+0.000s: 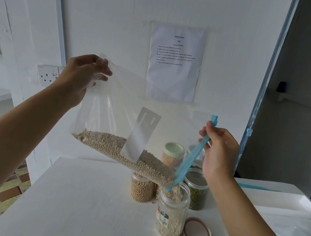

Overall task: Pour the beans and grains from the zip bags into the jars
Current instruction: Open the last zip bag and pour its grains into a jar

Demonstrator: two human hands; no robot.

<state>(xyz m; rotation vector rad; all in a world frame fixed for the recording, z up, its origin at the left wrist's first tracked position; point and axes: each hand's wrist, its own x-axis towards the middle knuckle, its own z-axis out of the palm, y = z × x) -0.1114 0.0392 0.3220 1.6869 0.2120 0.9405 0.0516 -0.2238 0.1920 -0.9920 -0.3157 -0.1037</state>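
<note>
A clear zip bag [109, 147] of pale grains hangs tilted above the table, its blue zip edge pointing down into an open jar [171, 216]. Grains stream from the bag's lower corner into that jar, which is partly filled. My left hand [84, 74] pinches the bag's raised bottom corner at upper left. My right hand [219, 150] pinches the blue zip strip near its top. The jar's beige lid [197, 232] lies flat on the table to its right.
Behind the open jar stand a jar of tan beans [141, 189], a jar of green beans [197, 191] and a green-lidded jar [173, 154]. The white table [75, 207] ends at a tiled floor on the left. A printed sheet [175, 63] hangs on the wall.
</note>
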